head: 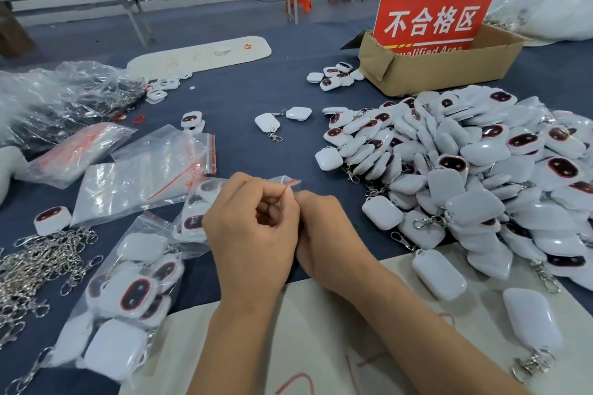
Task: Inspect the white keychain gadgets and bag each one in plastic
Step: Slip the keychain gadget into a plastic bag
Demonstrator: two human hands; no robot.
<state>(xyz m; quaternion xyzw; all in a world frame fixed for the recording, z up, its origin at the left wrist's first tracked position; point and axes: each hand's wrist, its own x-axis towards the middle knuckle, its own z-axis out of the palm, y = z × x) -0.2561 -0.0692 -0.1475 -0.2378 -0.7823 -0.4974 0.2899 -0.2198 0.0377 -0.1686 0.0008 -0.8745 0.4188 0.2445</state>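
Head view: left hand [253, 228] and right hand [324, 228] both pinch the zip bag [205, 202] at the desk's near edge, gadget probably inside. Press the red strip [290, 182] end-to-end.

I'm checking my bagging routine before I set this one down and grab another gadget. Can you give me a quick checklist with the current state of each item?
1. Both hands on the bag: ok. Left hand and right hand pinch the small zip bag at its red strip.
2. Seal fully closed: cannot tell, the fingers hide it.
3. Gadget inside this bag: cannot tell, hands cover it.
4. Unbagged pile within reach at right: ok.
5. Empty zip bags ready at left: ok.
6. Reject box present: ok.
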